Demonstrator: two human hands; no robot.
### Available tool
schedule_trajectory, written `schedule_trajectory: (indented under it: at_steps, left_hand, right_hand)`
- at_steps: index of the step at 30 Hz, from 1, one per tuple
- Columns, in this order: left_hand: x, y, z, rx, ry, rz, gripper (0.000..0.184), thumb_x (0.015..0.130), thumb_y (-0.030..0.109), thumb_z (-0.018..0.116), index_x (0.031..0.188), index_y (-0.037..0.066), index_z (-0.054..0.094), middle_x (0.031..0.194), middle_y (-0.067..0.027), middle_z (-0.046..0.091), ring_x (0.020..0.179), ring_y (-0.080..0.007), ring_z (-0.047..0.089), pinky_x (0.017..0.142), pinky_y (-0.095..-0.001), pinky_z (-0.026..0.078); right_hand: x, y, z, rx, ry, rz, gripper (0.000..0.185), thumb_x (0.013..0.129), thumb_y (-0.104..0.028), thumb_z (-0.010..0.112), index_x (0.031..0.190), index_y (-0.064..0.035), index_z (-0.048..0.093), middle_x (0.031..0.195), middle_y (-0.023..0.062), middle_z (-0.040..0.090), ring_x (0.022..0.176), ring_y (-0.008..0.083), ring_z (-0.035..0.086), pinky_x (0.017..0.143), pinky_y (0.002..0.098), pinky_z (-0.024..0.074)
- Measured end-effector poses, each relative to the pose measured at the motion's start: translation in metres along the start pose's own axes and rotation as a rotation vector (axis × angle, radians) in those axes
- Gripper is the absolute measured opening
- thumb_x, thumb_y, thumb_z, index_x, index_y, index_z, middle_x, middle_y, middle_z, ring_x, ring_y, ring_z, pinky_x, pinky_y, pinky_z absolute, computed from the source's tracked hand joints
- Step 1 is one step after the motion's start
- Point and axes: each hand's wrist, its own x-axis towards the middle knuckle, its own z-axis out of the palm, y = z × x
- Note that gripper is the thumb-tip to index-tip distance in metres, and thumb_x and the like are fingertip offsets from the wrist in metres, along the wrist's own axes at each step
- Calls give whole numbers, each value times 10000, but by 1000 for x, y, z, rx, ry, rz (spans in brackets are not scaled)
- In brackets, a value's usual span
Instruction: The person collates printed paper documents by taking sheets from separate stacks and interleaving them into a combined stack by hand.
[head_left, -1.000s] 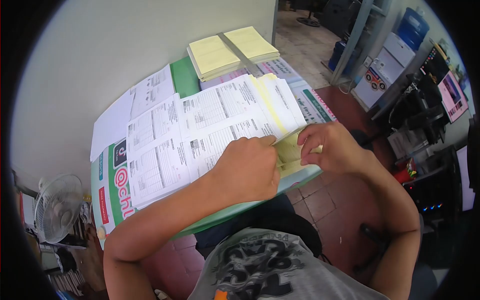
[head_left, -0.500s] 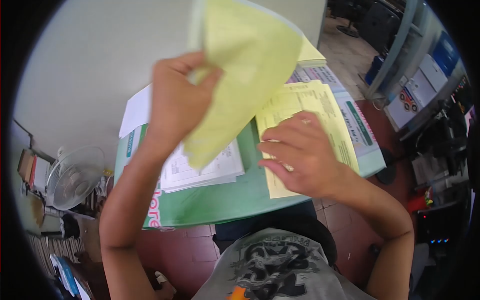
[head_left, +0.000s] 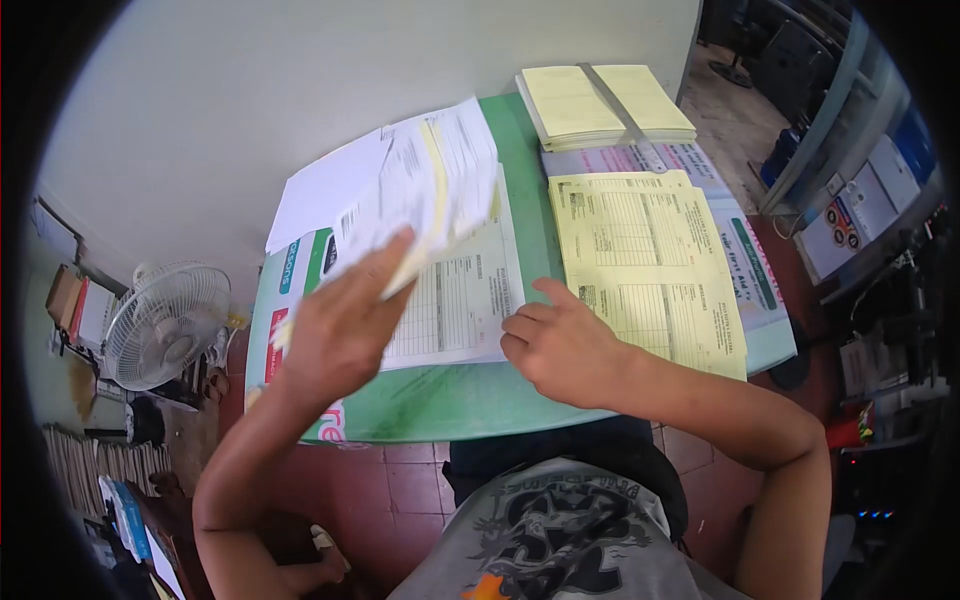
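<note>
My left hand (head_left: pixel 345 335) pinches a bunch of white and yellow paper sheets (head_left: pixel 400 190), lifted and bent upward, blurred by motion. Under it lies a stack of white printed forms (head_left: pixel 465 300) on the green table. My right hand (head_left: pixel 560 345) is at the right edge of that stack, its fingers curled in with one standing slightly out. I see nothing in it; whether it touches the forms I cannot tell. Beside it, to the right, is a stack of yellow printed forms (head_left: pixel 650 260).
A thicker pile of yellow paper (head_left: pixel 600 105) with a metal ruler (head_left: pixel 620 110) across it stands at the table's back right. White paper (head_left: pixel 320 195) lies at the back left. The green table (head_left: pixel 440 405) meets a wall behind. A fan (head_left: pixel 165 325) stands at left.
The raised yellow sheet has come down, and my left hand now holds a bunch of white and yellow sheets. My right hand has moved left off the yellow forms and curled.
</note>
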Motion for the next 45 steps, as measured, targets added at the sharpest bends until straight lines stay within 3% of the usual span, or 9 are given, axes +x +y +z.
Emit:
schedule_trajectory:
  at_steps: [11, 17, 22, 24, 28, 30, 33, 40, 45]
  left_hand:
    - [-29, 30, 26, -265, -139, -174, 235, 754, -3, 694, 979, -53, 740, 1279, -189, 674, 917, -279, 737, 779, -381, 602]
    - [-32, 7, 26, -206, -41, -410, 215, 765, -45, 716, 974, -7, 750, 1057, -190, 742, 793, -351, 726, 729, -411, 599]
    - [5, 1, -17, -152, 64, -415, 216, 800, -66, 739, 1006, -2, 758, 892, -215, 724, 751, -307, 730, 657, -352, 552]
    - [25, 8, -24, -155, 110, -406, 274, 797, -72, 744, 1059, 5, 760, 868, -198, 723, 756, -296, 729, 656, -341, 544]
    - [80, 39, -10, -203, 217, -186, 643, 875, -111, 591, 1462, 149, 555, 1277, -209, 671, 882, -332, 731, 711, -378, 582]
    - [94, 54, -1, -154, 44, -95, 704, 853, -87, 555, 1501, 184, 512, 1441, -261, 548, 922, -322, 732, 699, -393, 593]
    - [111, 84, 18, -291, -109, -8, 626, 786, -94, 574, 1394, 53, 601, 1465, -222, 546, 891, -348, 730, 651, -375, 596]
    - [146, 129, 48, -686, -400, -74, 210, 823, 7, 642, 1006, -44, 732, 971, -233, 713, 797, -415, 697, 740, -463, 569]
    - [146, 106, 63, -800, -45, -259, 118, 829, -27, 659, 920, -20, 734, 822, -251, 681, 771, -429, 682, 687, -412, 551]
  right_hand:
    - [18, 28, -23, 776, 61, 430, 204, 746, -151, 827, 935, -93, 775, 1029, 81, 749, 990, 289, 685, 975, 445, 440]
    - [-36, 23, -74, 226, 405, 338, 384, 723, -214, 875, 1056, -69, 749, 1212, 91, 706, 1112, 285, 644, 1029, 475, 418]
    - [-139, 25, -106, 116, -152, 328, 372, 736, -231, 839, 1039, -62, 704, 1205, 89, 692, 1121, 256, 652, 1072, 486, 404]
    - [-161, 17, -93, 43, -141, 325, 307, 745, -198, 819, 991, -62, 695, 1182, 83, 696, 1105, 244, 659, 1067, 485, 416]
    - [-174, 18, -84, 48, -46, 296, 111, 796, -89, 719, 872, -44, 653, 1076, 97, 698, 970, 277, 685, 909, 436, 511]
    - [-174, 21, -89, 129, -36, 326, 53, 818, -71, 678, 834, -36, 641, 986, 100, 686, 891, 307, 682, 808, 435, 531]
    - [-168, 25, -97, 229, -58, 401, 60, 838, -62, 629, 785, -36, 636, 857, 103, 650, 791, 343, 660, 694, 456, 523]
    - [-135, 45, -122, 21, 74, 337, 58, 823, -87, 646, 799, -69, 696, 825, 98, 661, 787, 349, 665, 719, 462, 525]
    - [-93, 47, -136, -286, 566, 218, 182, 699, -83, 786, 865, -76, 713, 1032, 68, 713, 878, 281, 664, 855, 463, 498]
